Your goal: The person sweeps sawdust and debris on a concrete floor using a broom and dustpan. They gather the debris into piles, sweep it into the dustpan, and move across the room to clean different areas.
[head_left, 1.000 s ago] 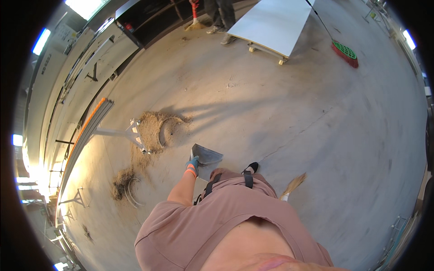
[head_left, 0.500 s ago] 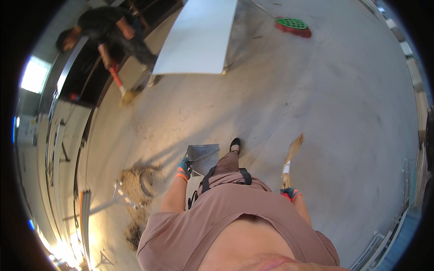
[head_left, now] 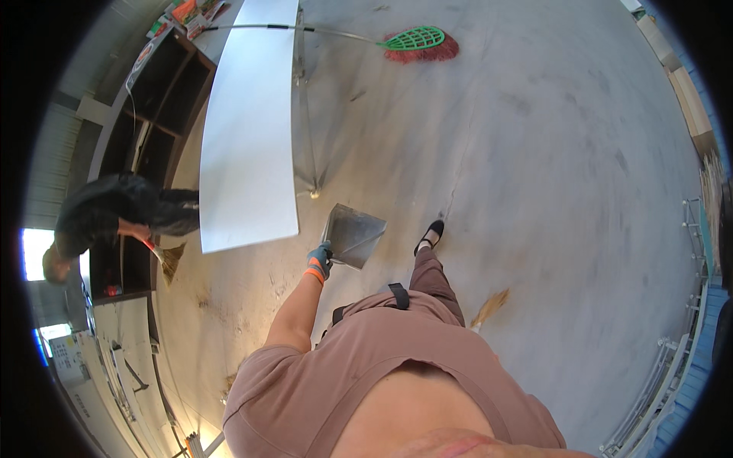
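Observation:
My left hand (head_left: 320,261), in a grey-blue glove with an orange cuff, is closed on the edge of a grey metal dustpan (head_left: 356,238). The dustpan hangs out in front of me to the left, above the concrete floor. My right hand is hidden behind my own body. Past my right side only the straw bristles of a hand broom (head_left: 491,307) show; its handle is out of sight.
A long white table (head_left: 252,137) stands ahead on the left. Beyond it, a co-worker (head_left: 114,214) bends over with a straw broom (head_left: 169,261) beside dark shelves (head_left: 160,84). A green-and-red broom (head_left: 416,42) lies far ahead. Metal racks (head_left: 672,366) line the right.
I have moved forward and the view has turned, so the white table is nearer. The debris pile at left has nearly left the view. My right hand has gone out of sight.

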A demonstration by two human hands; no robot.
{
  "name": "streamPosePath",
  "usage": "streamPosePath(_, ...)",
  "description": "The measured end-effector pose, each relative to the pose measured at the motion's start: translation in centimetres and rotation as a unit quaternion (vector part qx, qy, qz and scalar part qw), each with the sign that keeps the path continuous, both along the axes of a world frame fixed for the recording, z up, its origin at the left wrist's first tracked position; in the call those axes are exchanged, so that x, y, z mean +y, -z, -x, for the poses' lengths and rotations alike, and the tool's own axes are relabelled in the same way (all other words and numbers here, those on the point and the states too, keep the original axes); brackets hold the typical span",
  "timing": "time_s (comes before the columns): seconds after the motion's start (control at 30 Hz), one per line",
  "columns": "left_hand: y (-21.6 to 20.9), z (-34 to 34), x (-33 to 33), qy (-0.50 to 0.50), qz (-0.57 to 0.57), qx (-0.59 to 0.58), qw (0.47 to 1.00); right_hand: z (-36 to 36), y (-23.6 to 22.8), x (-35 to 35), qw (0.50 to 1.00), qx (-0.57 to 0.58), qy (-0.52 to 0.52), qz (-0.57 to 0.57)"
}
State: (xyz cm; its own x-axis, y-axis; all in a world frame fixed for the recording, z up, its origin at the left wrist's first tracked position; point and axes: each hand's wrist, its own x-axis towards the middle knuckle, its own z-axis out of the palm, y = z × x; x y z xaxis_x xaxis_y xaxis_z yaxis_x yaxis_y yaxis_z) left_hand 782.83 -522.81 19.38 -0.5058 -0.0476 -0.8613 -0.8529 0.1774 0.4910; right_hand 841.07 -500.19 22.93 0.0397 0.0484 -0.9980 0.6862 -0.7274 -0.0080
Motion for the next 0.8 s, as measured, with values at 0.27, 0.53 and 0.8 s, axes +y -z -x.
streamPosePath(0.27,-2.6,11.7,24.5,0.001,0.036,0.013,0.999,13.8,-2.2,29.2,0.996,0.020,0.073,0.055)
streamPosePath(0.53,-2.6,23.1,50.2,0.026,0.042,0.061,0.997,28.3,-1.1,59.4,0.954,0.092,0.274,0.076)
streamPosePath(0.8,-1.6,37.1,79.4,0.131,0.032,0.038,0.990,39.6,-3.1,79.8,0.978,0.022,0.200,0.060)
